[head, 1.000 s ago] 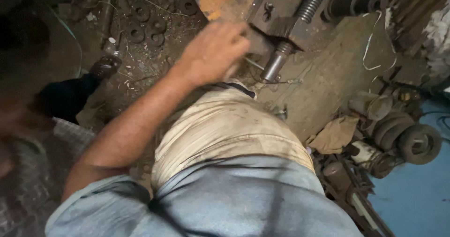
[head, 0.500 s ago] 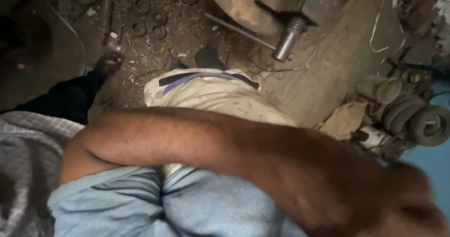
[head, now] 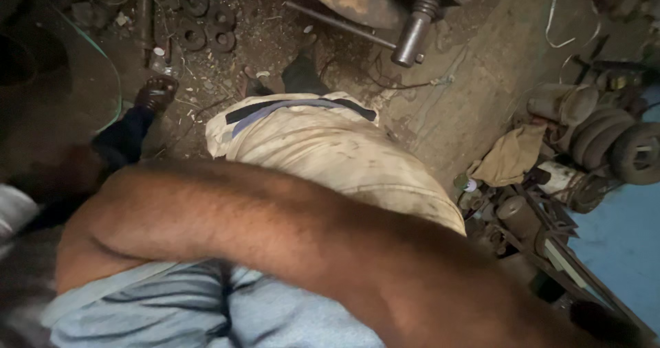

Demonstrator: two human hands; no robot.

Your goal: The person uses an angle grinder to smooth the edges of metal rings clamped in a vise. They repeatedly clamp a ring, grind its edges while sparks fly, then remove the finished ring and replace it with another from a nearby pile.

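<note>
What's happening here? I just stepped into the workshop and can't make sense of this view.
A person is looking down at their own body, with one bare forearm swung across the front of the view; its hand runs out of view at the lower right, so neither of the hands shows holding anything. Below are beige trousers and a sandalled foot on a dirty floor. A metal shaft juts from a rusty machine at the top, and pulleys and scrap lie to the right.
</note>
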